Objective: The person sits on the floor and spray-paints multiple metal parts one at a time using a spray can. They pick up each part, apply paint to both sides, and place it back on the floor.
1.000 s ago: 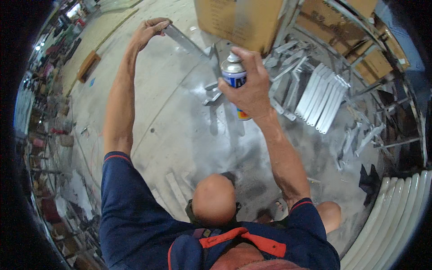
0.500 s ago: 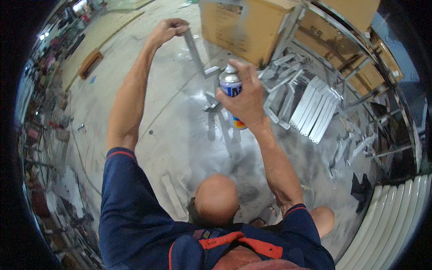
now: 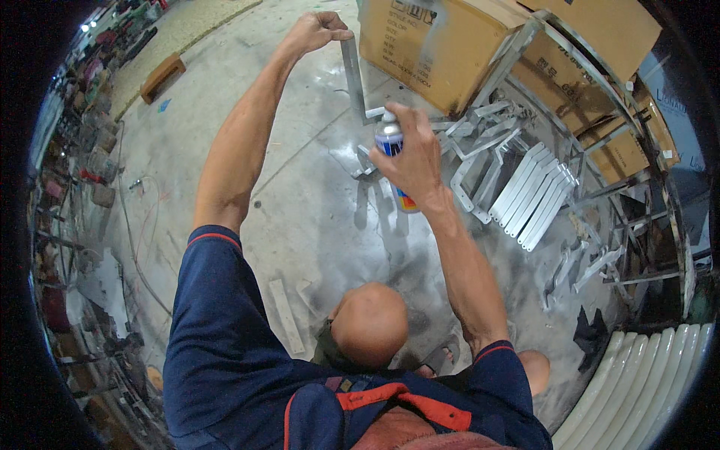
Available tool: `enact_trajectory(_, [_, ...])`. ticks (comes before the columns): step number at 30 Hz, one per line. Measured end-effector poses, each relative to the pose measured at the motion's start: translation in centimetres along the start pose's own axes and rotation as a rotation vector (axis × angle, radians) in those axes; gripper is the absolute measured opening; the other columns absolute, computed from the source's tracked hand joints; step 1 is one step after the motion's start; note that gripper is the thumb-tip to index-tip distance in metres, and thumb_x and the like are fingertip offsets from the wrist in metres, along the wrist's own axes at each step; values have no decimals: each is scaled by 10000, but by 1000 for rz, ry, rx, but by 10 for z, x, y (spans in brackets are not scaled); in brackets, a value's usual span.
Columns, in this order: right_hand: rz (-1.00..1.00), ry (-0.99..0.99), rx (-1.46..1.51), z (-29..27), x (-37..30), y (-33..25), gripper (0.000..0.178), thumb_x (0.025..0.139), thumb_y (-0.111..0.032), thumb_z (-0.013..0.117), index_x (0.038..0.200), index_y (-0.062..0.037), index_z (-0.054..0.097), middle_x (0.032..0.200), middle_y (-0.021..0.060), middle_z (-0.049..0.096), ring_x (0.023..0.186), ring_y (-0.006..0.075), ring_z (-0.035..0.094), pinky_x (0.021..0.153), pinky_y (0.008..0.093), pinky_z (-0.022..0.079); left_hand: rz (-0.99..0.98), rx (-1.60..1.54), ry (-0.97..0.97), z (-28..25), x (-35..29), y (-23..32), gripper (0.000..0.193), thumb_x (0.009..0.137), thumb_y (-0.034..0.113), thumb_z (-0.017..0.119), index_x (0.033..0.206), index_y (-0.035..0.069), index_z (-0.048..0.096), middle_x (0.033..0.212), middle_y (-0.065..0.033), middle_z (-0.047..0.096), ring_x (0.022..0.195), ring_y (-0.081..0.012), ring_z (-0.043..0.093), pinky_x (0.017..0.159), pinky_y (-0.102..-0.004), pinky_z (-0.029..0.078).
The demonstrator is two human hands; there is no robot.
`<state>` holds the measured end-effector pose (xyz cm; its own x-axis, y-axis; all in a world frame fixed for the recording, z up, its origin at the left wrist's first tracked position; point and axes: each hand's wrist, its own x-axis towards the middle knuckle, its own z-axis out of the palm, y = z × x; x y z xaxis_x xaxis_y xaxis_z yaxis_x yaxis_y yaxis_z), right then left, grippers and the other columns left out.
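Observation:
My left hand [image 3: 319, 31] is raised at the far side, fingers pinched on the top end of a grey metal bracket [image 3: 352, 79]. The bracket hangs down, its lower end bent sideways. Close to that bent end, my right hand [image 3: 416, 157] wraps round a spray can [image 3: 389, 133] with a blue label and silver shoulder. The index finger rests at the can's white nozzle; whether it presses down I cannot tell. Behind the can, a small silver bracket [image 3: 364, 166] stands on the floor. Flat silver brackets [image 3: 531, 193] lie in a row to the right.
A large cardboard box [image 3: 427, 56] stands beyond my hands, beside a metal rack [image 3: 506, 64] holding more boxes. Loose brackets [image 3: 480, 172] lie before it. White tubes [image 3: 637, 390] are at the lower right, a wooden block [image 3: 163, 77] at the far left, a flat strip [image 3: 286, 315] near my knee.
My left hand and the bracket have moved right and slightly farther away, to beside the box in view. The spray can stays upright in my right hand, near the bracket's lower end. The view has shifted slightly.

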<state>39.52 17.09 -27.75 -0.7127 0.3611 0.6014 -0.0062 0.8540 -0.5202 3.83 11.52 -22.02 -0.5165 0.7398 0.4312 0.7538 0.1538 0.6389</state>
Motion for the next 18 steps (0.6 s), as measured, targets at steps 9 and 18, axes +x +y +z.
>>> enact_trajectory(9, [-178, 283, 63, -4, 29, -10, 669, 715, -108, 837, 1339, -106, 597, 1119, 184, 636, 991, 392, 685, 873, 491, 573, -43, -15, -36, 1, 12, -12, 267, 856, 311, 914, 950, 83, 813, 904, -13, 784, 876, -137, 687, 812, -339, 538])
enact_trajectory(18, [-102, 192, 84, 2, 25, -14, 677, 701, -104, 816, 1339, -111, 589, 1119, 192, 624, 972, 408, 680, 844, 515, 566, -40, 109, -29, -3, 10, 10, 257, 860, 275, 909, 916, 50, 796, 904, -36, 786, 864, -133, 672, 791, -334, 541])
